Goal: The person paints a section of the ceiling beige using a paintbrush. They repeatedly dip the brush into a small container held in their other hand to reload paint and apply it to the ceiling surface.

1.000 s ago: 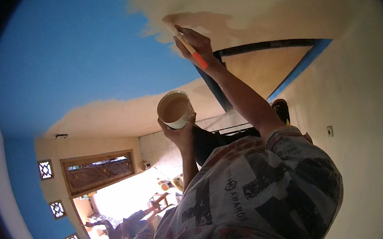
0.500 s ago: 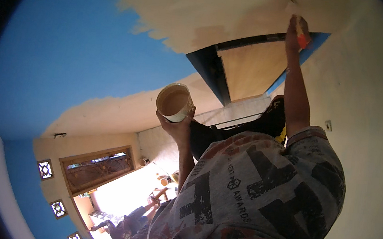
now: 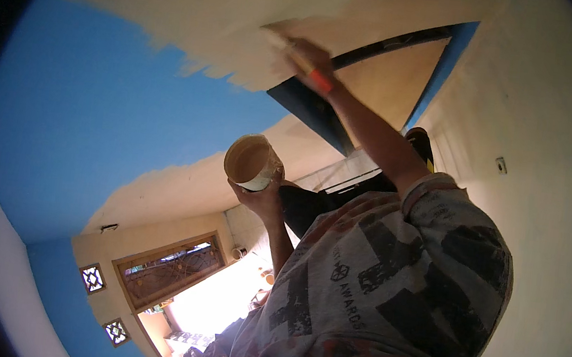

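My left hand (image 3: 266, 197) is wrapped round the side and base of a small round paint tub (image 3: 274, 172), tilted so that beige paint shows inside. My right hand (image 3: 314, 59), slightly blurred, grips a paintbrush (image 3: 321, 80) with an orange-red handle end. Its bristles are at or very near the beige-painted part of the wall (image 3: 200, 2), just above a dark-framed opening; contact is hard to tell. A ragged edge divides the beige from the bright blue paint (image 3: 105, 111) to the left.
A pale wooden panel (image 3: 398, 75) fills part of the dark-framed opening. Beyond the tub are a wood-framed window (image 3: 175, 271) over a bright doorway and small patterned vent blocks (image 3: 93, 278). Another person (image 3: 223, 346) is partly visible low on the left. A pale wall (image 3: 525, 224) rises at the right.
My right hand has swept left with the brush, from above the opening's right end to its left end. The tub stays in my left hand; the view has shifted slightly.
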Tool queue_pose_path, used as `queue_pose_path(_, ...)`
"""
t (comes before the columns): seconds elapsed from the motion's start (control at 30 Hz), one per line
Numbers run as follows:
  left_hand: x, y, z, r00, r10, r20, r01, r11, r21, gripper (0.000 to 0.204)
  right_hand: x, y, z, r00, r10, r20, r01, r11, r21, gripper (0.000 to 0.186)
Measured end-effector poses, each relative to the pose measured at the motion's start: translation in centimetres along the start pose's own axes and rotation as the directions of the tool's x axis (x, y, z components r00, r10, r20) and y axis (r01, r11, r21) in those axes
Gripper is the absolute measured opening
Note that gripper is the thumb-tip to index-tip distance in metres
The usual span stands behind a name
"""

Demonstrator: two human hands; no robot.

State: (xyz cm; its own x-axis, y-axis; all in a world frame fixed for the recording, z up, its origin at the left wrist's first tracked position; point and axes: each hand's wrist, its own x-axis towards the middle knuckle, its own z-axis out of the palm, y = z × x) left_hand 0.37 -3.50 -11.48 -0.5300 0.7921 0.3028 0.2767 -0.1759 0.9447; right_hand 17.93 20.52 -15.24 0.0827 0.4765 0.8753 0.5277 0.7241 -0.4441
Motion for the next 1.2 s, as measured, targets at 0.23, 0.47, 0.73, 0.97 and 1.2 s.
queue_pose_path(0.23,-0.5,-0.3,0.5,1.0,-0.019,0.02,0.018,0.999,0.037,0.085,-0.7,16.8,-16.7,0.827,0.339,-0.449,-0.394,0.919,-0.032,0.018)
queue_pose_path(0.47,-0.5,-0.3,1.1,0.998,0.024,0.063,-0.027,0.999,0.045,0.086,-0.7,16.1,-13.4,0.809,0.017,-0.587,-0.244,0.919,-0.309,0.019)
queue_pose_path(0.73,0.1,0.9,1.2,0.996,0.078,0.053,-0.08,0.996,0.036,0.085,-0.2,0.0,2.3,0.993,0.091,-0.078,-0.066,0.958,0.279,0.028)
queue_pose_path(0.97,-0.5,1.0,1.0,0.999,0.03,0.038,-0.028,0.998,-0.047,0.084,-0.1,10.6,-8.4,0.966,0.196,-0.165,-0.187,0.98,0.073,0.028)
queue_pose_path(1.2,-0.7,0.2,1.1,0.998,0.027,0.057,-0.032,0.996,0.08,0.086,-1.4,18.2,-20.6,0.856,0.148,-0.496,-0.351,0.87,-0.347,0.022)
